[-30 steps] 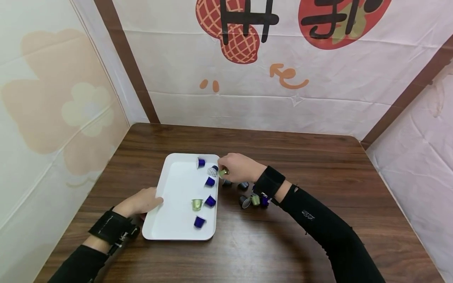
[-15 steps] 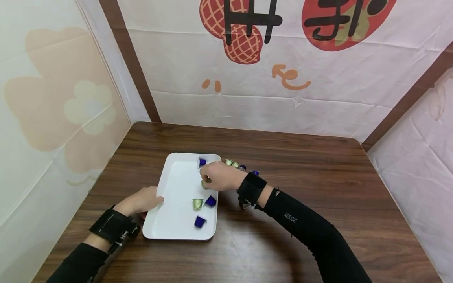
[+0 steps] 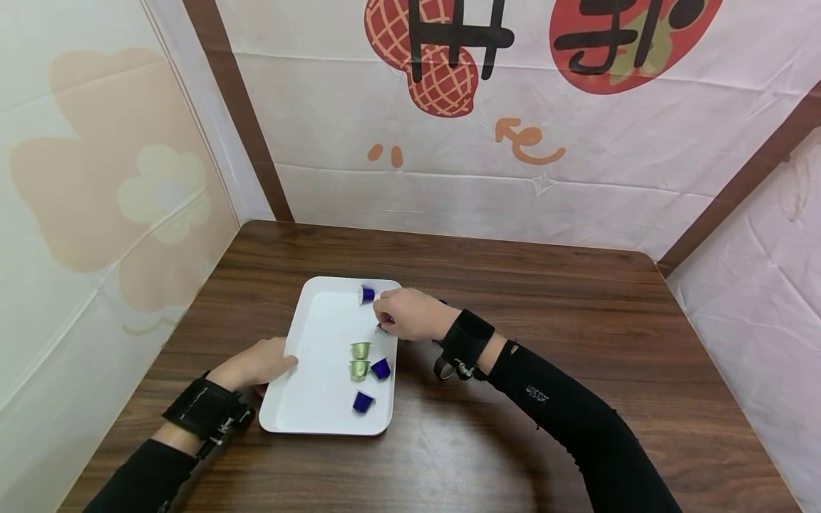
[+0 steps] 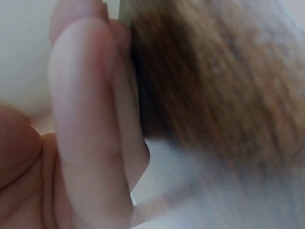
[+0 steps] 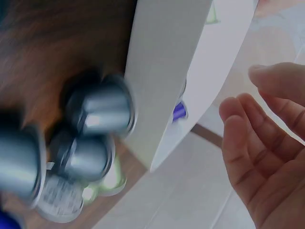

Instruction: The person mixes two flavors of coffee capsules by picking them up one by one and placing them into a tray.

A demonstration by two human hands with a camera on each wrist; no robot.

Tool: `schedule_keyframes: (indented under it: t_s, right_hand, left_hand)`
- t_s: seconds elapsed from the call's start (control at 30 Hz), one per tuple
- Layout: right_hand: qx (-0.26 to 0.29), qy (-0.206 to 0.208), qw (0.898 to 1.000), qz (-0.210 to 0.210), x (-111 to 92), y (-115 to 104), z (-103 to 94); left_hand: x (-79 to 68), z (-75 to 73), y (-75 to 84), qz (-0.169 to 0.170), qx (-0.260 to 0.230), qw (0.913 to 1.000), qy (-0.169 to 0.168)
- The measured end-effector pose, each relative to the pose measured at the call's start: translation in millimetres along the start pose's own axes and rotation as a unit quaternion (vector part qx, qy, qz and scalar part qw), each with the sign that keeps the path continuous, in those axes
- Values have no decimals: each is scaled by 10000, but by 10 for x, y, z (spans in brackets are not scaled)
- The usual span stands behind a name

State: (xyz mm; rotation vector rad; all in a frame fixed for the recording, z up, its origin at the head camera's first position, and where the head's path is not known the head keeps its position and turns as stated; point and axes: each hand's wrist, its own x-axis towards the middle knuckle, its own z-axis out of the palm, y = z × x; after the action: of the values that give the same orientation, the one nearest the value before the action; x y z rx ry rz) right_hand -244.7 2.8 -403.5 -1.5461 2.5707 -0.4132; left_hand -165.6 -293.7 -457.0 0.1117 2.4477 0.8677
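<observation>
My left hand (image 3: 256, 367) grips the left rim of a white tray (image 3: 308, 399), thumb on top and the other fingers hidden below. Inside the tray two green coffee capsules (image 3: 360, 360) stand in line, beside a blue-purple capsule (image 3: 381, 368). Another purple capsule (image 3: 363, 402) lies nearer the front, and one more purple capsule (image 3: 367, 295) is at the back. Over the tray's right rim hovers my right hand (image 3: 413, 313), covering part of that side. In the right wrist view its thumb and loosely bent fingers (image 5: 233, 136) stand apart with nothing between them.
Several grey capsules (image 5: 107, 107) lie on the wooden table (image 3: 545, 285) right of the tray, with green capsules (image 5: 112, 179) among them. In the head view my right hand and wrist mostly hide this pile. A printed cloth (image 3: 449, 192) hangs behind the table.
My right hand brought a green capsule over the tray's right rim, set it down behind the other green one and let go, then drew back up and right. The left hand stays at the rim.
</observation>
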Motion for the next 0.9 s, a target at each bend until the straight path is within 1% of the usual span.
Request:
schedule_keyframes:
  t_s: [0.13, 0.3, 0.4, 0.5, 0.67, 0.9]
  right_hand:
    - [-94, 67, 9998, 145, -173, 139, -96]
    - [-62, 93, 9987, 490, -435, 362, -199]
    - [-25, 72, 9974, 719, -600, 497, -233]
    - [17, 77, 9966, 821, -755, 602, -245]
    - [50, 86, 9962, 871, -1016, 709, -240]
    - [207, -159, 9923, 1212, -1385, 733, -210]
  left_hand:
    - [6, 1, 7, -7, 75, 10000, -14]
    - [13, -6, 9, -41, 39, 10000, -68]
    - [14, -4, 17, -49, -8, 9999, -96]
    - [13, -2, 22, -55, 6, 10000, -82]
    - [5, 2, 39, -60, 58, 9999, -73]
    - [9, -3, 51, -40, 26, 10000, -54]
